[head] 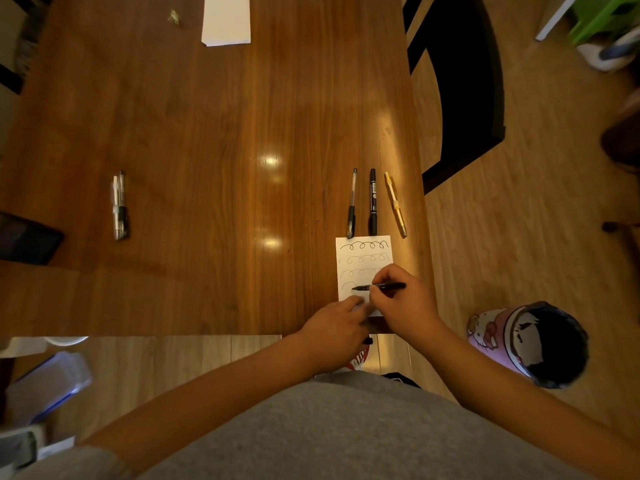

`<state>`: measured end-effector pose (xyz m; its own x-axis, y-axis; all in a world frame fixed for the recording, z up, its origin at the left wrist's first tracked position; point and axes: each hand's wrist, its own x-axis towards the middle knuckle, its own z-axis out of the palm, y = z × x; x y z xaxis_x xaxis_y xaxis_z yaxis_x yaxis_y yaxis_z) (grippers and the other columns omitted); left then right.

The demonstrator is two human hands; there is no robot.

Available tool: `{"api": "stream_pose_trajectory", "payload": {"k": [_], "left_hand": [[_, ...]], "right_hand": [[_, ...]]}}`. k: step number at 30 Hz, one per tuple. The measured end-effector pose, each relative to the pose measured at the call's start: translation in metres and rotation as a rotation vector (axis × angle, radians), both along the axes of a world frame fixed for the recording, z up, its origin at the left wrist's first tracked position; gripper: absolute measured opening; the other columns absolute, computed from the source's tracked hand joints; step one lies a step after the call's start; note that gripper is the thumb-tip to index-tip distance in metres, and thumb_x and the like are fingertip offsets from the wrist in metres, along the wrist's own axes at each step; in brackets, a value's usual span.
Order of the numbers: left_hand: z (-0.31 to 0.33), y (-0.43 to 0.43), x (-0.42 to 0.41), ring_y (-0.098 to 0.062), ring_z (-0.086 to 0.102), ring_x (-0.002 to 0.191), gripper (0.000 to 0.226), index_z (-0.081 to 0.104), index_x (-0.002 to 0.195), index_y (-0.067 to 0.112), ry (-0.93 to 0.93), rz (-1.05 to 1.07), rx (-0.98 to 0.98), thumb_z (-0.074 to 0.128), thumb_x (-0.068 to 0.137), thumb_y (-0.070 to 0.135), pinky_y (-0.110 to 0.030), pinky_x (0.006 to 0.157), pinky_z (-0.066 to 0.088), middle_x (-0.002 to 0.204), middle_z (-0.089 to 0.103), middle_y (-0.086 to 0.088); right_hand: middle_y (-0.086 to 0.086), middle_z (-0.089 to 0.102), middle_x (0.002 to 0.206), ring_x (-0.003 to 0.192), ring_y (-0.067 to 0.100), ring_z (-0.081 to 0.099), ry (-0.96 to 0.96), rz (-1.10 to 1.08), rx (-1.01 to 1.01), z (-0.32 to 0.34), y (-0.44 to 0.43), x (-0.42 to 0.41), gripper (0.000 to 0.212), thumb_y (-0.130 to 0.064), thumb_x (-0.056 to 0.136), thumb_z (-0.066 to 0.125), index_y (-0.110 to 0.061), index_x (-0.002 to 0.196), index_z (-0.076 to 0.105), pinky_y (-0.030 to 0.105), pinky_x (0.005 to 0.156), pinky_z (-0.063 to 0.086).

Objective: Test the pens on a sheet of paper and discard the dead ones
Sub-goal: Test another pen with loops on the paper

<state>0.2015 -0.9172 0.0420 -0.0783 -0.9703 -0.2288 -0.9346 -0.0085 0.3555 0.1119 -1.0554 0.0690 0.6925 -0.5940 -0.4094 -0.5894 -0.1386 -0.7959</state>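
- white sheet of paper [362, 268] lies near the right front edge of the desk [207, 133], with three rows of loops on it and a fourth row begun with one faint arc.
- right hand [401, 299] grips a black pen [379, 286], its tip on the sheet just beside that arc and its barrel lying low and pointing right.
- left hand [336, 327] is open, fingers pressing down the sheet's near edge. good job for it, as a small sheet would likely slide under the stroke.
- to do this row well, i'd lift the barrel a touch so the tip bites, then hold an even pressure and run the loops right across before judging. a pale start may only mean a slow pen, not a dead one.
- just beyond the sheet, side by side: a clear pen [352, 204], a black marker [372, 202] and a yellow pen [395, 204].
- a small bundle of pens [119, 206] lies well apart on the left.
- pink bin [530, 344] on the floor at the right looks like the place for any dead one.
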Motion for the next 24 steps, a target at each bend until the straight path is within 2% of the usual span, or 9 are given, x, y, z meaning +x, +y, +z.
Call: {"api": "stream_pose_trajectory", "payload": {"k": [4, 7, 13, 17, 20, 24], "left_hand": [[0.002, -0.002, 0.0, -0.026, 0.041, 0.127, 0.04, 0.054, 0.135, 0.02, -0.005, -0.008, 0.012, 0.053, 0.096, 0.031, -0.037, 0.093, 0.048, 0.148, 0.035, -0.007], [0.005, -0.004, 0.0, -0.027, 0.037, 0.129, 0.042, 0.049, 0.139, 0.022, 0.012, -0.001, 0.034, 0.051, 0.098, 0.031, -0.04, 0.095, 0.046, 0.15, 0.032, -0.007], [0.004, -0.008, -0.002, -0.028, 0.03, 0.136, 0.042, 0.052, 0.135, 0.018, -0.037, -0.034, 0.07, 0.047, 0.099, 0.039, -0.042, 0.105, 0.037, 0.155, 0.027, -0.009], [0.005, -0.012, -0.005, -0.029, 0.022, 0.143, 0.042, 0.054, 0.133, 0.012, -0.032, -0.043, 0.071, 0.049, 0.099, 0.036, -0.041, 0.112, 0.029, 0.156, 0.028, -0.013], [0.009, -0.013, -0.005, -0.028, 0.025, 0.142, 0.041, 0.055, 0.132, 0.011, 0.012, -0.015, 0.088, 0.05, 0.099, 0.035, -0.039, 0.107, 0.037, 0.156, 0.029, -0.013], [0.011, -0.016, -0.003, -0.028, 0.029, 0.139, 0.039, 0.055, 0.133, 0.015, 0.014, -0.024, 0.101, 0.051, 0.099, 0.034, -0.039, 0.094, 0.048, 0.157, 0.026, -0.009]], "right_hand": [[-0.016, 0.063, 0.084, 0.078, 0.003, 0.061, -0.012, -0.007, -0.015, 0.001, -0.001, 0.003, 0.022, -0.015, 0.088, 0.068, -0.034, 0.083, 0.056, 0.001, 0.053, 0.043], [-0.014, 0.063, 0.085, 0.08, 0.005, 0.062, -0.016, -0.011, -0.017, 0.001, -0.002, 0.004, 0.022, -0.015, 0.088, 0.067, -0.033, 0.083, 0.056, 0.005, 0.052, 0.045], [-0.013, 0.063, 0.089, 0.085, 0.005, 0.062, -0.018, -0.04, 0.008, 0.0, -0.008, 0.003, 0.021, -0.013, 0.089, 0.067, -0.031, 0.086, 0.055, 0.011, 0.062, 0.044], [-0.013, 0.063, 0.088, 0.084, 0.006, 0.061, -0.014, -0.048, -0.008, 0.001, -0.013, -0.001, 0.023, -0.012, 0.089, 0.066, -0.032, 0.084, 0.055, 0.015, 0.065, 0.046], [-0.007, 0.064, 0.085, 0.082, 0.013, 0.064, -0.019, -0.067, -0.012, 0.002, -0.016, -0.005, 0.016, -0.01, 0.088, 0.066, -0.024, 0.087, 0.059, 0.021, 0.069, 0.05], [-0.009, 0.063, 0.082, 0.081, 0.01, 0.063, -0.037, -0.075, -0.012, 0.002, -0.015, -0.012, 0.021, -0.009, 0.087, 0.066, -0.029, 0.083, 0.058, 0.02, 0.067, 0.049]]}}
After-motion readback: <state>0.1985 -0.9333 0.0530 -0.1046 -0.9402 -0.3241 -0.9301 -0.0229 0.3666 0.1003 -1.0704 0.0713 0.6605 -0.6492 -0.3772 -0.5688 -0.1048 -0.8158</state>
